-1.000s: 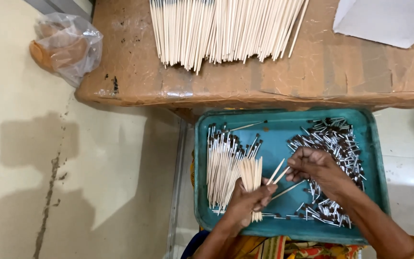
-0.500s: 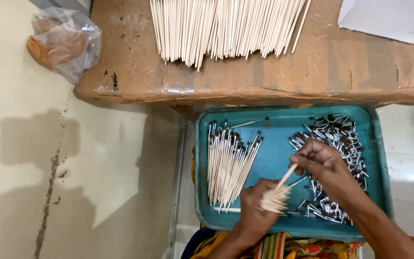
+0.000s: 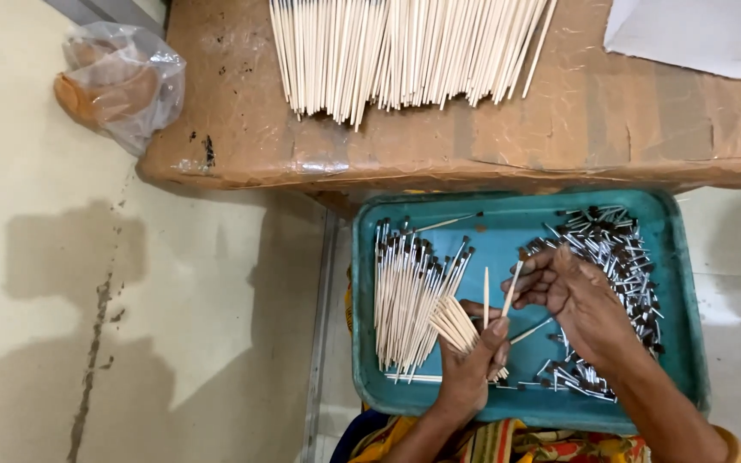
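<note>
the left hand (image 3: 466, 364) still grips its bunch of sticks (image 3: 459, 324), and the right hand (image 3: 569, 296) has now pinched one stick (image 3: 513, 289) with a metal tip, held up over the tray (image 3: 508, 230).

Clear plastic bag (image 3: 122, 81), crumpled, brownish contents, on floor just left of table corner. No labels, signs, screens.

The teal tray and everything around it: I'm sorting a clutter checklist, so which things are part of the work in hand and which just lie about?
In use:
left hand holding a bundle of bare sticks
right hand holding one stick
teal tray
finished tipped sticks
small metal tips

Lying about:
long sticks on the table
plastic bag
white sheet
</note>
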